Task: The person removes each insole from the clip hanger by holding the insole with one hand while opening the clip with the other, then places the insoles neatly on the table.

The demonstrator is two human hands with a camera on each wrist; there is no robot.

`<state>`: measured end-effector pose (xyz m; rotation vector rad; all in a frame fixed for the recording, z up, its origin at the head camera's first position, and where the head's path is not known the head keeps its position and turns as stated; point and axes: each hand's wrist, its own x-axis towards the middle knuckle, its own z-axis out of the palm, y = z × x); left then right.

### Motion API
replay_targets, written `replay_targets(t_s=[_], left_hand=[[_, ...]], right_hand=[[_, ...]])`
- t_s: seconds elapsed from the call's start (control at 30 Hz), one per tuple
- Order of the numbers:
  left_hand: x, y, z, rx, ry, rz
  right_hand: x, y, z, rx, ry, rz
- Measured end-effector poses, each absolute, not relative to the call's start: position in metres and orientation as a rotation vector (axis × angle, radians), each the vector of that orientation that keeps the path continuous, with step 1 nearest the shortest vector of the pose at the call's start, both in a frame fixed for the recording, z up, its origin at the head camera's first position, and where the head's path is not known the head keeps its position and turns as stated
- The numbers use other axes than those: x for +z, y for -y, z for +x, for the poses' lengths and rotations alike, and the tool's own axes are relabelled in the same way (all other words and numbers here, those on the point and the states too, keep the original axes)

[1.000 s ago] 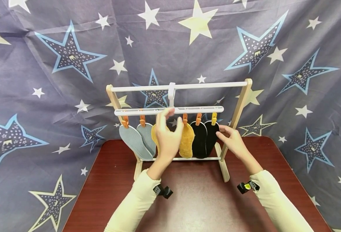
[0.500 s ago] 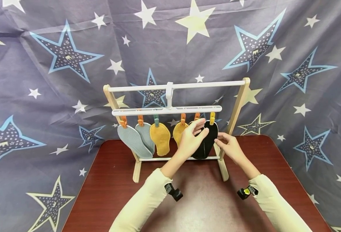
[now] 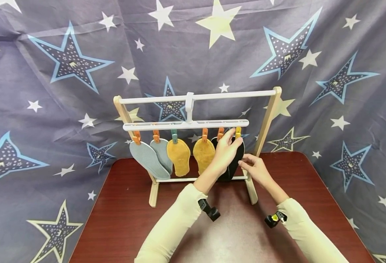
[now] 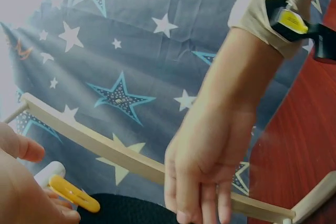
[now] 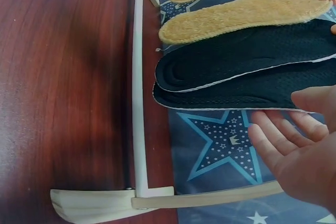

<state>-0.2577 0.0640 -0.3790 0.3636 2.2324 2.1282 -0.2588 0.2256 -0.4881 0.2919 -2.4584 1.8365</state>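
Note:
My left hand point(image 3: 225, 154) reaches in front of two black insoles point(image 5: 231, 56), its fingertips beside the yellow clip point(image 3: 238, 132). Thumb and fingers stand apart in the left wrist view, where the yellow clip point(image 4: 73, 193) lies close to the fingers. My right hand point(image 3: 256, 168) is at the outer edge of the rightmost black insole point(image 5: 226, 94), pinching it with the thumb in front and fingers behind. Both black insoles hang from clips on the white hanger point(image 3: 186, 125); the left hand partly covers them in the head view.
Two yellow insoles point(image 3: 178, 157) and two light grey insoles point(image 3: 148, 159) hang to the left on orange and teal clips. A wooden rack point(image 3: 267, 120) with a white top rod point(image 3: 235, 95) carries the hanger. It stands on a reddish-brown table point(image 3: 123, 219) before a star-patterned cloth.
My left hand has moved right, from before the yellow insoles to the black insoles and up beside the yellow clip. The right hand stays at the rightmost insole's edge. The head view has shifted slightly.

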Motion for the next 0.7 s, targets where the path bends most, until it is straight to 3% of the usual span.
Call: replay_targets(t_s=[0.7], left_hand=[[-0.376,-0.073,-0.267,2.093,-2.514,0.403]], right_hand=[[-0.492,-0.237,-0.251,1.787,2.466,0.254]])
